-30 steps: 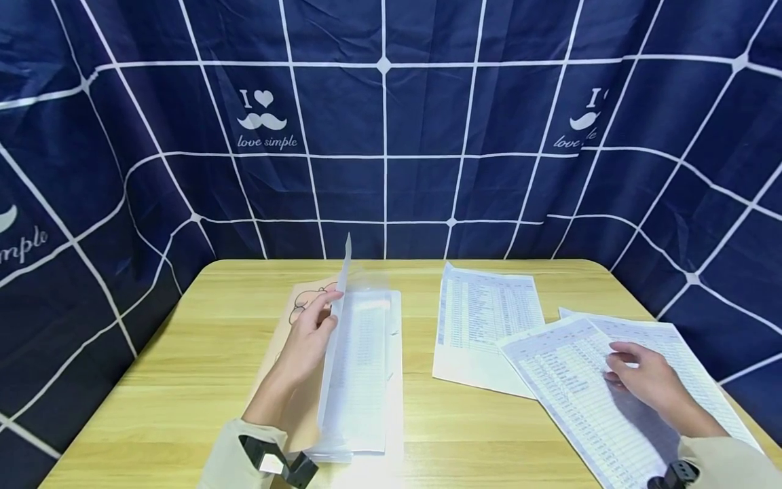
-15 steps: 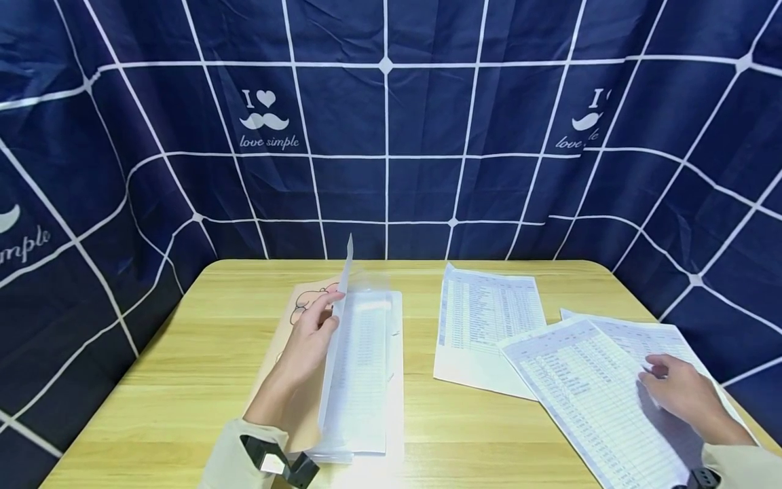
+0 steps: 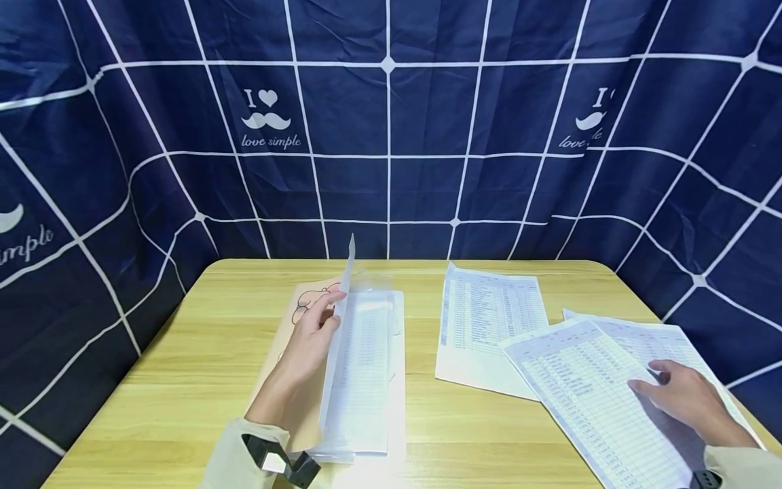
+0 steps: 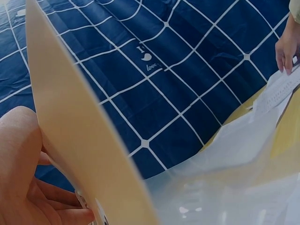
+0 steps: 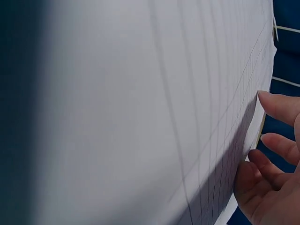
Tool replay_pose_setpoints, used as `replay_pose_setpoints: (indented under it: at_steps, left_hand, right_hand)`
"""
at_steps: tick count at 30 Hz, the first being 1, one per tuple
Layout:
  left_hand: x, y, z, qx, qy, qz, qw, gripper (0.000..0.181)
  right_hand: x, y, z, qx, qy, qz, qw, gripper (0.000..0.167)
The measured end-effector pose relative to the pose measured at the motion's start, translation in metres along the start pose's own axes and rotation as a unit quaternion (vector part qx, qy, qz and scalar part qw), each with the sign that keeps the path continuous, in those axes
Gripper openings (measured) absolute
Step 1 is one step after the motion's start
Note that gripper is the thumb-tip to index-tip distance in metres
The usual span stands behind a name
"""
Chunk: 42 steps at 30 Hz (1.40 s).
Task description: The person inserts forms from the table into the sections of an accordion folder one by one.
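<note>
A tan folder (image 3: 310, 297) with a cartoon drawing lies at the left of the table, and one leaf (image 3: 337, 339) of it stands nearly upright. My left hand (image 3: 310, 337) pinches that leaf from its left side. In the left wrist view, the left hand (image 4: 35, 173) sits beside a tan panel (image 4: 84, 112). Clear sleeves with a printed sheet (image 3: 365, 367) inside lie right of the leaf. On the right, my right hand (image 3: 687, 397) rests over an upper table-printed sheet (image 3: 574, 373). The right hand (image 5: 272, 159) touches the paper's edge with loosely bent fingers.
Another printed sheet (image 3: 491, 319) lies right of the middle, partly under the upper sheet's corner. A further sheet (image 3: 660, 339) shows behind the right hand. A wooden table (image 3: 183, 360) bears everything, with dark blue grid-patterned cloth (image 3: 427, 136) hanging around its back and sides.
My right hand has shifted to the right and slightly down over the printed sheets. The left hand and the raised leaf stay nearly where they were.
</note>
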<state>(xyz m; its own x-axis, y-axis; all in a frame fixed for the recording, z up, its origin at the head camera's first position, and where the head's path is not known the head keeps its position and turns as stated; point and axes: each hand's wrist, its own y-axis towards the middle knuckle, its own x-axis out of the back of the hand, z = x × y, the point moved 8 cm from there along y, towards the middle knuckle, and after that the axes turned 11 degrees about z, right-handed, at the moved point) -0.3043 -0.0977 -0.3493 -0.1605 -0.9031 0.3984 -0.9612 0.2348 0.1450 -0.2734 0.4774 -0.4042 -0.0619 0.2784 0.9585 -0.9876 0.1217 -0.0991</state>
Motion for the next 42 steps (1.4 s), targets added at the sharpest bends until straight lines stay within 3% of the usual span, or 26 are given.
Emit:
replay_pose_setpoints:
  at_steps: [13, 23, 29, 37, 42]
  left_hand:
    - [0.001, -0.001, 0.000, 0.004, 0.005, -0.001, 1.0000, 0.041]
    - [0.000, -0.001, -0.002, 0.000, 0.003, 0.000, 1.0000, 0.042]
    - [0.000, -0.001, -0.003, -0.004, 0.002, 0.002, 1.0000, 0.042]
    - [0.001, 0.000, -0.001, 0.006, 0.007, -0.007, 0.9999, 0.041]
    - [0.000, -0.001, -0.001, 0.002, 0.002, 0.002, 1.0000, 0.042]
  right_hand:
    - [-0.009, 0.003, -0.008, -0.039, 0.014, 0.060, 0.9974, 0.080]
    - [-0.011, 0.001, -0.011, -0.066, 0.056, 0.044, 0.9953, 0.073]
    - [-0.008, 0.000, -0.004, -0.036, 0.067, 0.027, 0.9968, 0.051]
    - [-0.005, -0.001, 0.019, 0.053, 0.056, -0.035, 0.9964, 0.019]
    - [-0.004, 0.000, 0.029, 0.074, 0.054, -0.050, 0.9945, 0.015]
